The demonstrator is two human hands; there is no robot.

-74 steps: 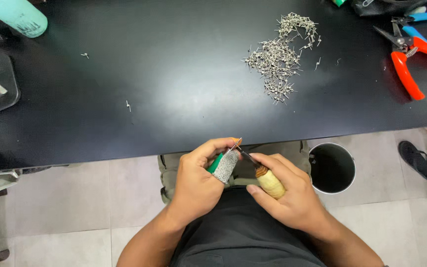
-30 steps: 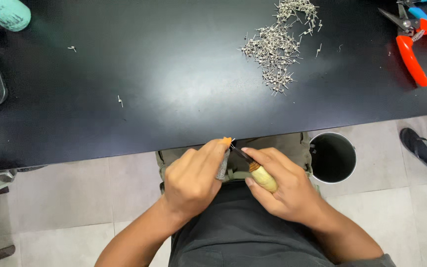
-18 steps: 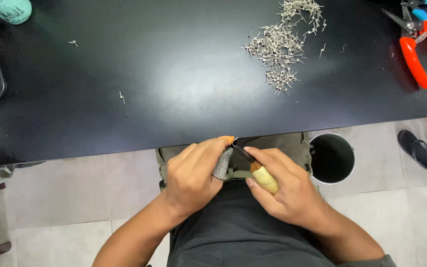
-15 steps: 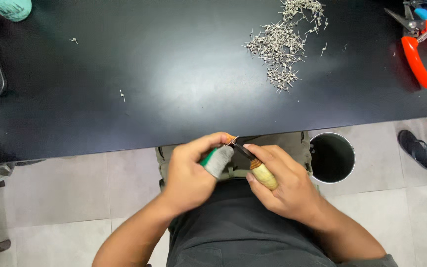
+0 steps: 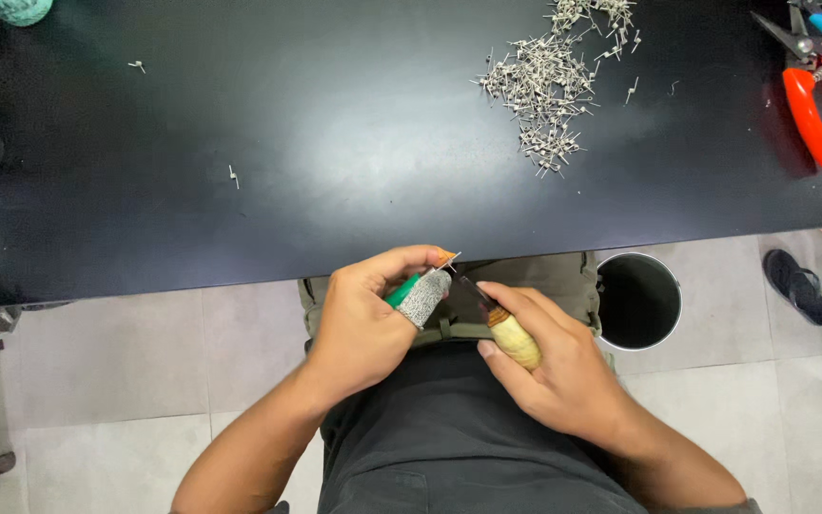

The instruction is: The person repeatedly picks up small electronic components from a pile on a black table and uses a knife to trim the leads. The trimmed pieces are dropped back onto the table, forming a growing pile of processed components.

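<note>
1. The left hand [image 5: 365, 319] is over the lap, just below the table edge. It pinches a small thin metal piece [image 5: 449, 259] between the fingertips, and its thumb wears a grey knit guard [image 5: 424, 297] with a green band.
2. The right hand [image 5: 563, 366] is clenched around the pale wooden handle of a small knife [image 5: 511, 338], whose dark blade points up-left toward the metal piece.
3. A black round bin [image 5: 637, 301] stands on the tiled floor just right of the lap.
4. On the black table [image 5: 335, 143] lies a heap of small metal pins [image 5: 552, 90]; red-handled snips [image 5: 809, 86] lie at far right.
</note>
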